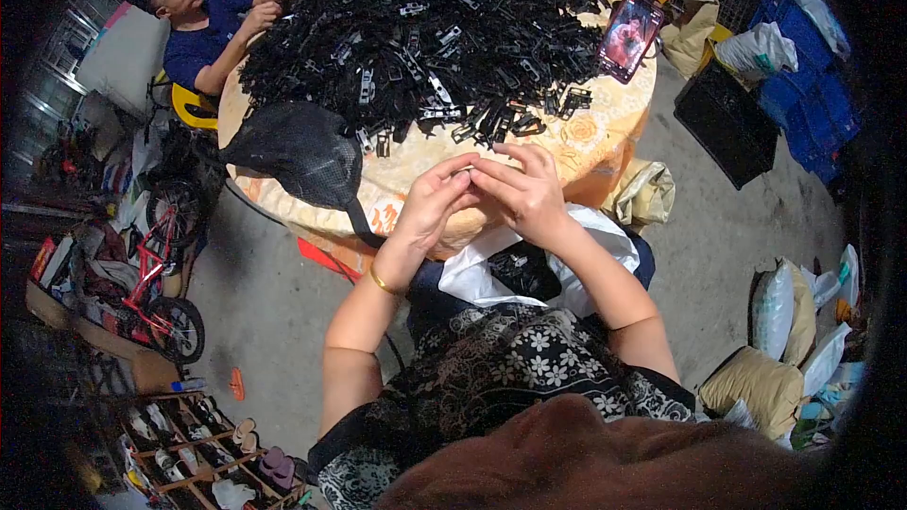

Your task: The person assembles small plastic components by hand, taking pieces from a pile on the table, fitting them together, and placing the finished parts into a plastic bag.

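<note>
Bringing together the fingertips of both hands, just before the near edge of the black pile.

The left hand (436, 203) and the right hand (525, 191) meet at their fingertips; whether they pinch a small piece between them, I cannot tell, because the fingers cover this place. Straight beyond the fingertips, and near to them, lie loose black pieces (496, 123) on the orange-patterned tablecloth (590, 132); the right hand's raised fingers are the nearer ones. These pieces point in mixed directions, so they share no single long axis. Behind them spreads the big black pile (378, 47). Below the hands, between the forearms, a white bag (465, 276) sits in the lap, with black contents inside.
</note>
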Available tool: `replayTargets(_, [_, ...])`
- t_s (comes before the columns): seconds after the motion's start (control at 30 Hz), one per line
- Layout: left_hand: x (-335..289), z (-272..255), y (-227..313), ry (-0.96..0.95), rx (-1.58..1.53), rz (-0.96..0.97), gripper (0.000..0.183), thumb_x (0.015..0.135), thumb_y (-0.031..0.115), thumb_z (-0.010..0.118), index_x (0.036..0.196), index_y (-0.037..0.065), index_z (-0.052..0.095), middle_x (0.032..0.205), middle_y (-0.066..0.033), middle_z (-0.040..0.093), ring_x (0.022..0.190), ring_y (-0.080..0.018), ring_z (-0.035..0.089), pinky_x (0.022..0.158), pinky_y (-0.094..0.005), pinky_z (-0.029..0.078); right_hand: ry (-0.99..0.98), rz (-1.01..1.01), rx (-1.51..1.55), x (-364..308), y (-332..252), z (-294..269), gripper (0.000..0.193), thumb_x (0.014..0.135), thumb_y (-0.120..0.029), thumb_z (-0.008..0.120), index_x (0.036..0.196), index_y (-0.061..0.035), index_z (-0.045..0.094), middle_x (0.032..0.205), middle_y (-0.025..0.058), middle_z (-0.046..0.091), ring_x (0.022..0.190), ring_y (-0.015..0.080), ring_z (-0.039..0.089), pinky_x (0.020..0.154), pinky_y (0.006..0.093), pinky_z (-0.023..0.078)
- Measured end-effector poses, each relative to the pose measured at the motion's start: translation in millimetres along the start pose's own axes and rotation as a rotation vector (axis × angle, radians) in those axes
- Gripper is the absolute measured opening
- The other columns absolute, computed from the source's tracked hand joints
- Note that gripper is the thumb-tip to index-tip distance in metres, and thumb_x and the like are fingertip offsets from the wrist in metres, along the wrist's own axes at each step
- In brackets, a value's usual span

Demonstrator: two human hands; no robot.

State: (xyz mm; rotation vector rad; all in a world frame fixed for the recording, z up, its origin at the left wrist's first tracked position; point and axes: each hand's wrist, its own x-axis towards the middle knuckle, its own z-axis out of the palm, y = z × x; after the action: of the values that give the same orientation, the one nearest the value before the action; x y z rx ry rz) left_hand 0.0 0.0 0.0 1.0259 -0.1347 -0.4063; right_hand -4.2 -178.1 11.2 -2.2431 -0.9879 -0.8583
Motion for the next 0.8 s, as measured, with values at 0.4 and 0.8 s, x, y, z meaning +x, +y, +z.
replayTargets(0.4, [12,-9,-13,0.162,0.482,0.166,0.028,0.086,0.004,0.047,0.113,-0.004,0.047,0.104,-0.0102,0.055,0.086,-0.0136,0.057,0.074,-0.0234,0.048,0.142,0.132,0.008,101,86,59,0.021,0.072,-0.013,0.059,0.091,-0.0032,0.061,0.089,0.0099,0.061,0.084,0.0282,0.054,0.072,0.0362,0.045])
replayTargets(0.8, [10,-12,-13,0.187,0.509,0.213,0.027,0.088,0.007,0.045,0.112,-0.004,0.047,0.098,-0.0122,0.058,0.081,-0.0157,0.06,0.073,-0.0243,0.048,0.217,0.212,0.115,121,76,67,0.032,0.069,-0.008,0.061,0.1,-0.0039,0.057,0.087,0.01,0.058,0.074,0.0236,0.057,0.067,0.0323,0.047])
